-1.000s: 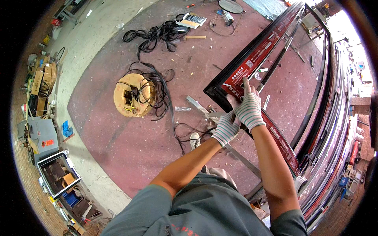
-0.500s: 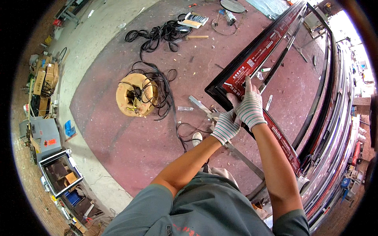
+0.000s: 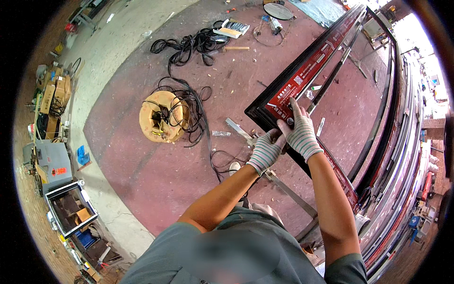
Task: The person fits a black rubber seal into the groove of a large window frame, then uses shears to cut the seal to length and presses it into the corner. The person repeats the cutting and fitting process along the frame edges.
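Note:
A long black frame (image 3: 265, 105) with red printed film on its faces lies to the right, its near-left corner in front of me. My right hand (image 3: 304, 136), in a striped knit glove, rests at that corner, index finger stretched along the red film (image 3: 295, 81) and thumb apart from it. Just left of it, my left hand (image 3: 265, 150), in a matching glove, is at the frame's outer edge, fingers curled inward. Whatever those fingers hold is hidden. A metal bar (image 3: 291, 191) runs beneath the frame and hands.
Tangled black cable (image 3: 189, 45) trails across the reddish floor to a tan ring-shaped roll (image 3: 182, 113). A wooden-handled tool (image 3: 236, 48) and an opened packet (image 3: 231, 28) lie farther off. Long profiles (image 3: 402, 175) are stacked at right. Boxes (image 3: 59, 90) line the left wall.
My left hand has shifted slightly left and up along the frame's edge. My right hand has moved a little down and left, its index finger still over the red film.

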The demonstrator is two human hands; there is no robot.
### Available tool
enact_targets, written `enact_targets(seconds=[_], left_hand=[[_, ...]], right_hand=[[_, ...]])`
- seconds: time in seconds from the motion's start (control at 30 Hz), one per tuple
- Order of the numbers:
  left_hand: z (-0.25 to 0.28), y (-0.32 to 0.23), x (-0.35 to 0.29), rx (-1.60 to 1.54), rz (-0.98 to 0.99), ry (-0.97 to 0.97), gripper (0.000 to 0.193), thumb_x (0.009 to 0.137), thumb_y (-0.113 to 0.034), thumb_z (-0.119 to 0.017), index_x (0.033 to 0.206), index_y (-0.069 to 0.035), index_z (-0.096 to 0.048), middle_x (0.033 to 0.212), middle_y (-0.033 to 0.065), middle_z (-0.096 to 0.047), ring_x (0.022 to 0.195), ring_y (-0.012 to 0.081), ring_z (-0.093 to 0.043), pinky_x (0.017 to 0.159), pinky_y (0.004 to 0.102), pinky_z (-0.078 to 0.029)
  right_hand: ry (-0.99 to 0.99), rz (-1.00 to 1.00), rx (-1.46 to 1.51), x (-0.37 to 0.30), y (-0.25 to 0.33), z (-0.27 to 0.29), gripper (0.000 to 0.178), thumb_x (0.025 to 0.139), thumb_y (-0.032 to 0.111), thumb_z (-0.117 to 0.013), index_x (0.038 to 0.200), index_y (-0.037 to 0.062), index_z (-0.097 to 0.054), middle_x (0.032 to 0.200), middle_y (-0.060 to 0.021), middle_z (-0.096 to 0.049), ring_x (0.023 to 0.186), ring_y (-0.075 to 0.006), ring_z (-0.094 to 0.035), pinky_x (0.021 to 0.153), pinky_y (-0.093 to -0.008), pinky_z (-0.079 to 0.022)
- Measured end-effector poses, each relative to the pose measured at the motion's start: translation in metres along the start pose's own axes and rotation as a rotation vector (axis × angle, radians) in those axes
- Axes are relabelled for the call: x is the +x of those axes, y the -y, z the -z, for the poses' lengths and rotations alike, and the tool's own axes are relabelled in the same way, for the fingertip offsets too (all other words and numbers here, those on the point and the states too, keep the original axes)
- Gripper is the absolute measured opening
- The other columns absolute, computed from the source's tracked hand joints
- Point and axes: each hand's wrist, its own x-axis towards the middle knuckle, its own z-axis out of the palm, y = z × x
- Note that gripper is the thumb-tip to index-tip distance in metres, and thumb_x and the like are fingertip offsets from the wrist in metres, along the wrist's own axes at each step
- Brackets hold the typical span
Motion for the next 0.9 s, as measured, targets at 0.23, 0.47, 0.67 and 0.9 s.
enact_targets(seconds=[0.23,0.47,0.67,0.9], left_hand=[[0.002,-0.010,0.017,0.280,0.115,-0.125,0.042,0.098,-0.039,-0.065,0.091,0.003,-0.069,0.078,0.0053,-0.067,0.060,0.0122,-0.059,0.053,0.0304,-0.048],[-0.013,-0.017,0.011,-0.149,0.220,-0.264,0.032,0.096,-0.030,-0.069,0.105,0.000,-0.070,0.089,0.0062,-0.071,0.070,0.0159,-0.066,0.059,0.0291,-0.055],[-0.013,-0.024,0.015,-0.446,0.339,-0.312,0.028,0.095,-0.025,-0.072,0.110,-0.002,-0.068,0.094,0.0093,-0.073,0.073,0.0233,-0.070,0.063,0.0361,-0.060],[-0.009,-0.041,0.005,-0.350,0.454,-0.252,0.032,0.092,-0.031,-0.076,0.110,-0.005,-0.068,0.097,0.0092,-0.073,0.077,0.0241,-0.070,0.066,0.0410,-0.060]], right_hand=[[-0.021,0.013,0.052,-0.002,-0.004,0.001,0.063,0.098,0.027,-0.062,0.153,0.0077,-0.039,0.131,-0.0252,-0.060,0.121,-0.0433,-0.058,0.104,-0.0484,-0.047],[-0.058,0.003,0.069,-0.003,-0.008,-0.004,0.060,0.098,0.025,-0.062,0.152,0.0087,-0.041,0.128,-0.0248,-0.062,0.118,-0.0421,-0.061,0.102,-0.0466,-0.048],[-0.083,-0.006,0.180,-0.003,-0.010,-0.008,0.058,0.098,0.023,-0.063,0.151,0.0085,-0.043,0.129,-0.0238,-0.063,0.119,-0.0395,-0.062,0.104,-0.0439,-0.048],[-0.096,-0.020,0.233,-0.002,-0.018,-0.013,0.057,0.098,0.024,-0.064,0.151,0.0105,-0.045,0.132,-0.0220,-0.063,0.122,-0.0372,-0.062,0.105,-0.0424,-0.048]])
